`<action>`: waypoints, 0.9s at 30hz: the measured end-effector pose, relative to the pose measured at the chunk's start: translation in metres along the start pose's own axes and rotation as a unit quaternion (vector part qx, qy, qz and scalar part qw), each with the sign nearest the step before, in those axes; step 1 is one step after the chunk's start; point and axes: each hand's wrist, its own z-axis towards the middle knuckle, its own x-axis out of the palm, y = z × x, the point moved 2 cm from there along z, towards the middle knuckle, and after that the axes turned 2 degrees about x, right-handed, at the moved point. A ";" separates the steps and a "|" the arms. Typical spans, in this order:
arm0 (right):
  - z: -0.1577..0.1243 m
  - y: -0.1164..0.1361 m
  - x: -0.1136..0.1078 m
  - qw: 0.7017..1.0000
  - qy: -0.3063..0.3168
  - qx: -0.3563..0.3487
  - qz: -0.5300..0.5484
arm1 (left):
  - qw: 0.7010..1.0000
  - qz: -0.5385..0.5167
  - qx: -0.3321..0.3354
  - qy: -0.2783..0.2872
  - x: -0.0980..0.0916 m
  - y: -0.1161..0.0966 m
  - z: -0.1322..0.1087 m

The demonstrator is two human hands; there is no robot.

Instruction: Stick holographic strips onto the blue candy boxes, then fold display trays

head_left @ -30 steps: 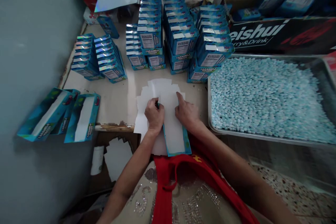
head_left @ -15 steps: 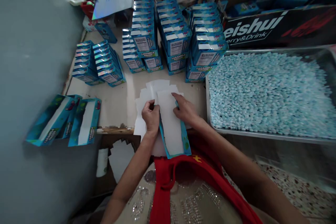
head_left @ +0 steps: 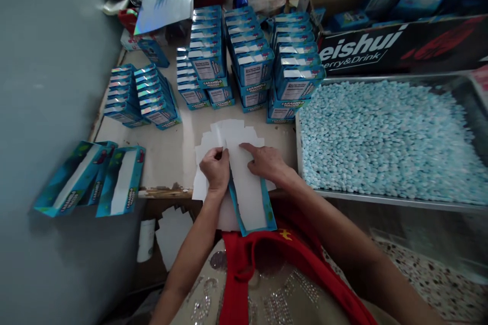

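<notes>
In the head view a flat-looking blue carton (head_left: 249, 205), with a long white panel facing up, lies at the table's front edge above my lap. My left hand (head_left: 216, 170) pinches its upper left edge, fingers curled. Over the carton's upper part is my right hand (head_left: 267, 162), its index finger stretched out and the tip touching the white panel. The other right fingers are bent and seem to hold nothing. Beneath the carton spreads a stack of white card blanks (head_left: 202, 177) with stepped edges.
Stacks of blue candy boxes (head_left: 247, 68) stand behind, with smaller rows (head_left: 156, 94) to the left. Opened blue cartons (head_left: 120, 180) jut over the left front edge. A metal tray (head_left: 299, 147) of pale blue candies is at right, before a black printed box (head_left: 366, 51).
My right index finger has moved left across the top of the white panel, and the right hand has left the carton's right edge. My left hand keeps its pinch.
</notes>
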 end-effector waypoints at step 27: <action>-0.024 -0.026 0.043 0.936 -0.246 0.000 0.250 | 0.989 -0.119 0.033 0.082 0.000 -0.006 -0.038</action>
